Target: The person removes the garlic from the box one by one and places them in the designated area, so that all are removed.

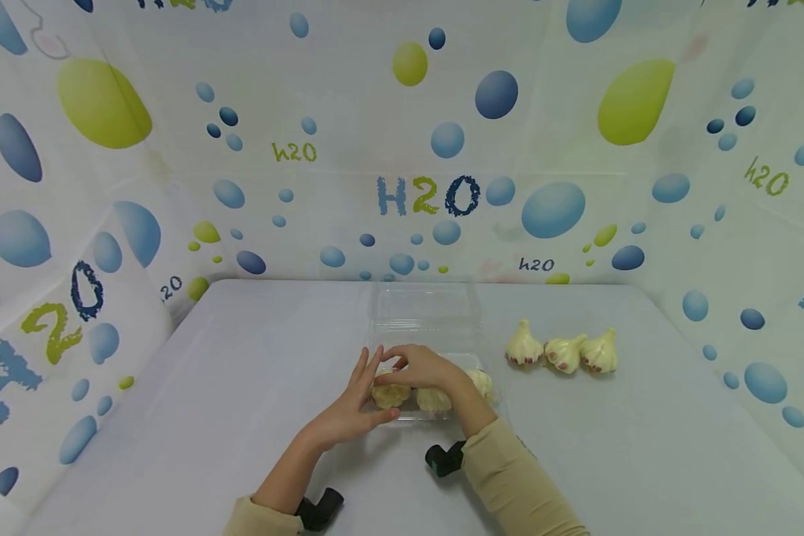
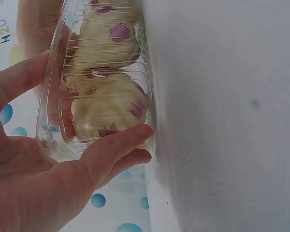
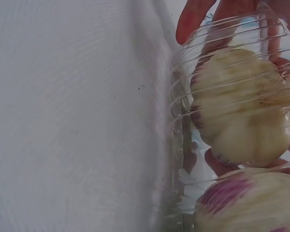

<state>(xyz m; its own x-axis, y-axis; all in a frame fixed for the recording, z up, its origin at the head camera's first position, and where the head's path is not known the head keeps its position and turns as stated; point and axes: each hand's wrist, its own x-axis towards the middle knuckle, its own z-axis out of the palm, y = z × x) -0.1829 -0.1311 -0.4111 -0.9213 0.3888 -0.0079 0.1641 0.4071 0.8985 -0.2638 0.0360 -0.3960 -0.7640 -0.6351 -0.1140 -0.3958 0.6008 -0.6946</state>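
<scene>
A clear ridged plastic container (image 1: 402,418) lies on the table with garlic bulbs inside: a left garlic bulb (image 1: 390,396), a middle bulb (image 1: 434,400) and a right bulb (image 1: 482,384), partly behind my right wrist. Around the left end of the container, my left hand (image 1: 348,413) touches the walls with fairly straight fingers (image 2: 118,142). From above, my right hand (image 1: 423,366) reaches in and holds the left bulb, its fingers bent around it. Through the ridged wall, the right wrist view shows this garlic bulb (image 3: 244,106) close up, with its roots facing right.
Behind the container its clear lid (image 1: 425,305) is folded back. To the right stand a pale garlic bulb (image 1: 524,344) and two more bulbs (image 1: 581,353) in a row. A white cloth covers the table (image 1: 643,447), and a patterned curtain (image 1: 348,89) hangs at the back.
</scene>
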